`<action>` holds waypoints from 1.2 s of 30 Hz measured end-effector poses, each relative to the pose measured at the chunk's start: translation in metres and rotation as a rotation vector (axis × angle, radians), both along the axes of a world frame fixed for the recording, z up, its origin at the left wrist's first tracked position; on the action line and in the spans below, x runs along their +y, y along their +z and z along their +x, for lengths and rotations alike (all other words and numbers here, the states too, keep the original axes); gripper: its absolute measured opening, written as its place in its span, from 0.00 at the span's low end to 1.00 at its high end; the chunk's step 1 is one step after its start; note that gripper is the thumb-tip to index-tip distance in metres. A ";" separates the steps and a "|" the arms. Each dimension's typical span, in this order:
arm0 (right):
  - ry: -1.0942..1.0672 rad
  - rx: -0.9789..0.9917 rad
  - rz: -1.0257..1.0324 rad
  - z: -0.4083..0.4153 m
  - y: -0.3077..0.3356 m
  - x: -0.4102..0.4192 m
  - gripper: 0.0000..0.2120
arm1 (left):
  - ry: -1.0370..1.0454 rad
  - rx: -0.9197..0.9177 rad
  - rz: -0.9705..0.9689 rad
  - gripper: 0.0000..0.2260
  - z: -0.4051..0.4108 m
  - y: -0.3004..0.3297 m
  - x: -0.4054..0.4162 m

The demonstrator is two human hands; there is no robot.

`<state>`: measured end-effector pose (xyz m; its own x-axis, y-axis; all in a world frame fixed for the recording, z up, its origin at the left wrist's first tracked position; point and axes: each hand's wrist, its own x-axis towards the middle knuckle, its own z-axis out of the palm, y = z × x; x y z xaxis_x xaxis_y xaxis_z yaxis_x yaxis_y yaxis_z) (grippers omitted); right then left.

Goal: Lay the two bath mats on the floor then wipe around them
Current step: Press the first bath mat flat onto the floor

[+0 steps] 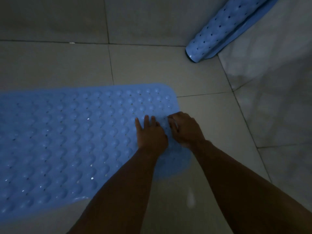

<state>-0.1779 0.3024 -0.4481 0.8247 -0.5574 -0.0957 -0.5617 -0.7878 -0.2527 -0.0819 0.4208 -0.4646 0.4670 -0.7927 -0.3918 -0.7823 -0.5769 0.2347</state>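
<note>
Scene: I knelt over a dim tiled floor, pale grey squares with dark grout lines, working at the near end of the first bath mat.

First mat: The blue rubber mat, dimpled and pierced with small holes, lay spread flat across the floor, running off the left edge of view, its rounded end under my hands.

Left hand: My left hand lay palm down on the mat, fingers released and spread, gripping nothing, pressing the surface to the tile.

Right hand: My right hand sat just beside it at the mat's end, fingers curled and clenched inward; whether they pinched the mat's edge or only pushed on it I could not tell.

Second mat: The other blue mat stood rolled up, well apart, leaning in the far right corner against the wall.

Step in hand: By my reckoning, I was smoothing the first mat's end flat; half the laying was done.

Next move: It would call for reaching the roll, unrolling it on bare floor near the first, then wiping. No cloth was in view.
</note>
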 end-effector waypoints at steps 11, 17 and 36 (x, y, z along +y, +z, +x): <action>-0.008 0.130 -0.108 -0.039 -0.064 0.070 0.36 | 0.107 -0.118 -0.350 0.22 0.013 -0.019 0.057; -0.027 0.010 -0.142 -0.041 -0.070 0.071 0.37 | 0.124 -0.187 -0.473 0.22 0.029 -0.030 0.073; -0.150 -0.090 -0.217 -0.005 -0.029 0.031 0.16 | -0.017 -0.196 -0.410 0.23 -0.010 -0.039 0.087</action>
<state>-0.1831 0.3331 -0.4774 0.7313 -0.6732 0.1094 -0.6590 -0.7388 -0.1410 -0.0920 0.5078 -0.5037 0.4866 -0.8721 0.0511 -0.8434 -0.4538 0.2876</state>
